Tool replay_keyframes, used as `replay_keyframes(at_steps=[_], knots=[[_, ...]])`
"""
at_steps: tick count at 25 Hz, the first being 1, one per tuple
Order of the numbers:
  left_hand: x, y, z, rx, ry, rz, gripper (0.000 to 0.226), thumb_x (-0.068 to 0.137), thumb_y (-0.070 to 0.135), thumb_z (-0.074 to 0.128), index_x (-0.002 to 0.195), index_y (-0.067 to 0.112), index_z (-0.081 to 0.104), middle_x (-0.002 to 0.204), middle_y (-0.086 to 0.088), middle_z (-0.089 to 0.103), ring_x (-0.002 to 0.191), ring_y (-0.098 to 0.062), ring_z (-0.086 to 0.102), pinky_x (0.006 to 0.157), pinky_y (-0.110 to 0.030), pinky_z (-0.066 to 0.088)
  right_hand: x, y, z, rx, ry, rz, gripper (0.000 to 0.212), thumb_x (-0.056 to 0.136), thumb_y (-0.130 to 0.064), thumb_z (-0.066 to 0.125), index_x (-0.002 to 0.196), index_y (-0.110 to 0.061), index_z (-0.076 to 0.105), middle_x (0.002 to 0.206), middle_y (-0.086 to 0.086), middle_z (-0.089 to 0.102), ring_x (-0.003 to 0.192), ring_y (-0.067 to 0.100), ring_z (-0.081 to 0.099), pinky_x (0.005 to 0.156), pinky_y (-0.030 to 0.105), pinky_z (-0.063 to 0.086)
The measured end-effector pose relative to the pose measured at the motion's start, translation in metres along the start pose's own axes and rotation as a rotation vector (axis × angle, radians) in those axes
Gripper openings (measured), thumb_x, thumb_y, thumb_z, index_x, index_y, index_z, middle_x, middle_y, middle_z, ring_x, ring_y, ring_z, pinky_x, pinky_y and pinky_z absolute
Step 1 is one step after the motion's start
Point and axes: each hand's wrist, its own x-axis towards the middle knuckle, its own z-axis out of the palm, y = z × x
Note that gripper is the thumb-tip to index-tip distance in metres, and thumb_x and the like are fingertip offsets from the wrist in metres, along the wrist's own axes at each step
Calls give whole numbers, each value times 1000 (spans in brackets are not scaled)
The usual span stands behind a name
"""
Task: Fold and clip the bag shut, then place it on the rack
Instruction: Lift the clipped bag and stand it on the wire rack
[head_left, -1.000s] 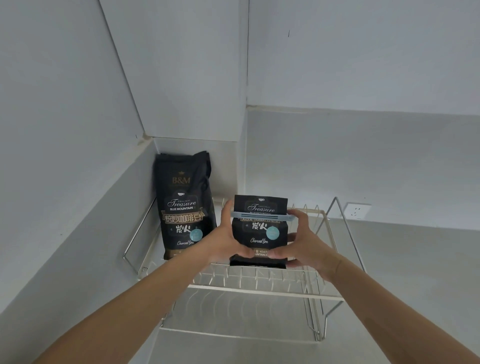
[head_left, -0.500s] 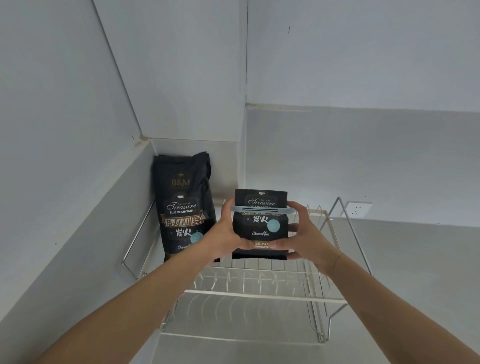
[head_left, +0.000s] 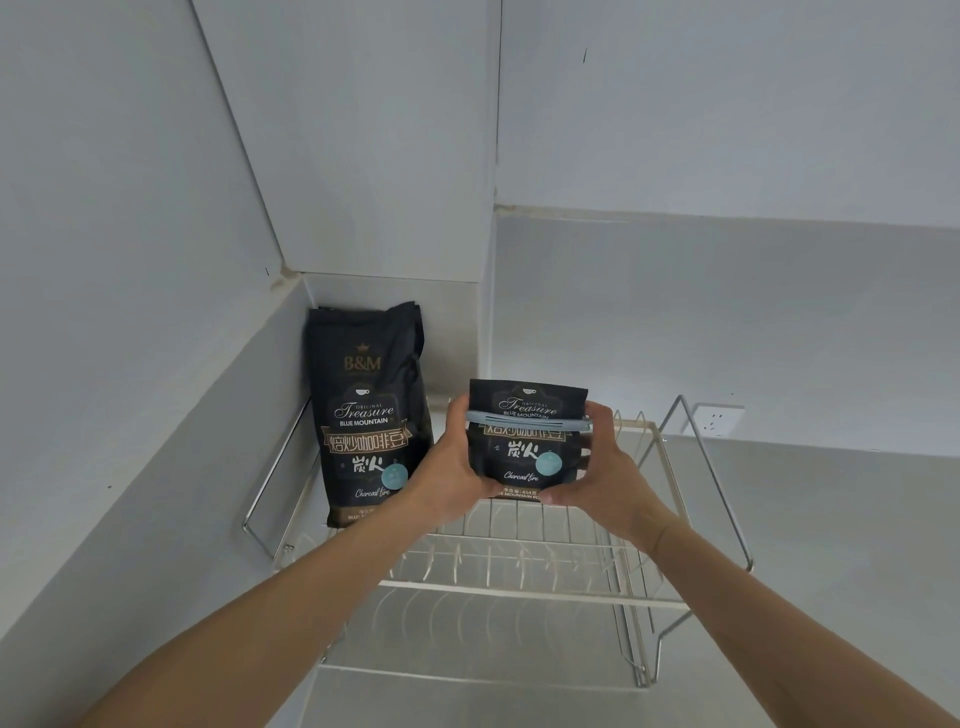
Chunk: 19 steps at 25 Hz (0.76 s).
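Note:
A black coffee bag (head_left: 524, 457) with its top folded down is held upright over the wire rack (head_left: 519, 590), its lower edge at the rack's top tier. A pale blue clip (head_left: 527, 422) runs across the fold. My left hand (head_left: 451, 467) grips the bag's left side and my right hand (head_left: 597, 478) grips its right side, thumbs near the clip ends. Whether the bag's base rests on the wires is hidden by my fingers.
A taller black coffee bag (head_left: 366, 410) stands on the rack's left end in the wall corner. The rack has raised wire handles at both ends. A wall socket (head_left: 717, 420) sits behind it on the right. White walls close in on the left and back.
Both hands have carried the clipped bag farther back and slightly up over the rack's top tier, closer to the tall bag. The grip is unchanged.

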Motion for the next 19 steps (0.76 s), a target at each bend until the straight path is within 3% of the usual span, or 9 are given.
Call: replay_keyframes(at_steps=[3,7,9,12,16,19], knots=[[0,0,4,79,57,50,99,69,-5,79,126,52,22,102,24,59,88,10,63,64,-6,52,0,0,3,-91,30,-45,95,63,-10,88,127,-36,21,110,-12,59,101,17,63,76,25,57],[-2,1,3,106,47,29,100,71,-4,78,126,55,19,94,26,57,74,8,63,55,-3,49,-1,2,0,-198,-13,-32,95,66,-20,87,130,-36,18,109,-10,60,94,18,65,75,28,57],[-4,0,3,71,47,7,104,73,-4,76,130,57,14,94,26,56,74,8,66,56,-9,53,-1,4,-3,-80,-38,6,98,68,-14,86,132,-40,16,109,-10,60,95,20,69,78,31,61],[-6,-4,4,-76,89,-77,100,75,-4,76,135,47,16,104,14,56,91,-5,66,70,-21,59,-1,6,-8,158,-52,107,90,71,-9,84,125,-44,22,112,-4,63,96,21,71,79,38,63],[-8,-5,3,-219,43,-216,72,81,-2,71,123,40,30,113,8,56,92,1,58,61,-11,52,0,7,-11,306,-84,214,70,73,-16,84,121,-35,38,117,1,67,101,23,69,74,32,60],[-9,-4,5,-214,51,-248,62,85,5,70,128,34,35,117,4,59,91,-2,58,71,-16,49,0,7,-13,338,-77,225,61,75,-20,83,118,-34,42,114,0,70,98,20,70,67,29,60]])
